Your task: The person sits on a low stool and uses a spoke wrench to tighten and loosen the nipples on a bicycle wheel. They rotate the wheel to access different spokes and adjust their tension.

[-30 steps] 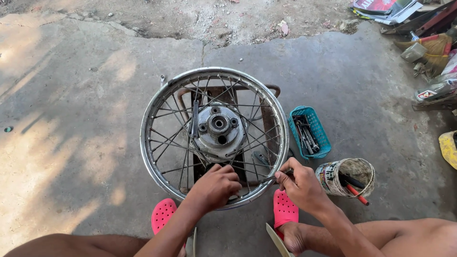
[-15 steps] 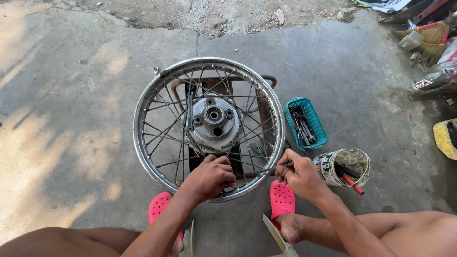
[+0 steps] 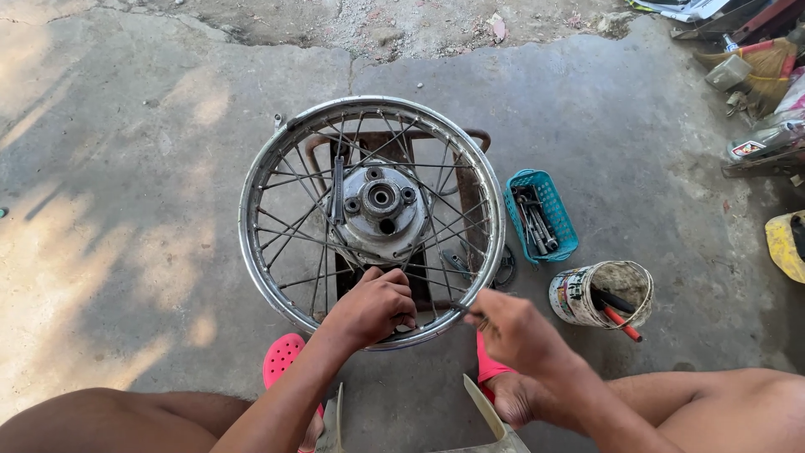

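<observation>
A spoked motorcycle wheel (image 3: 260,176) with a chrome rim and a grey hub (image 3: 379,205) lies flat on a rusty metal stand over concrete. My left hand (image 3: 373,306) rests on the near rim, fingers curled over the spokes there. My right hand (image 3: 516,331) is just outside the rim at the near right, closed on a small thin tool whose tip points at the rim; the tool is mostly hidden by my fingers.
A teal basket (image 3: 563,220) of wrenches sits right of the wheel. A dirty can (image 3: 579,295) with red-handled tools stands near my right hand. Pink sandals (image 3: 283,356) are under my feet. Clutter and a broom (image 3: 759,59) fill the far right.
My right hand has shifted left and nearer, from the rim's right side toward its near edge. The left hand stays on the near rim. The view has tilted slightly.
</observation>
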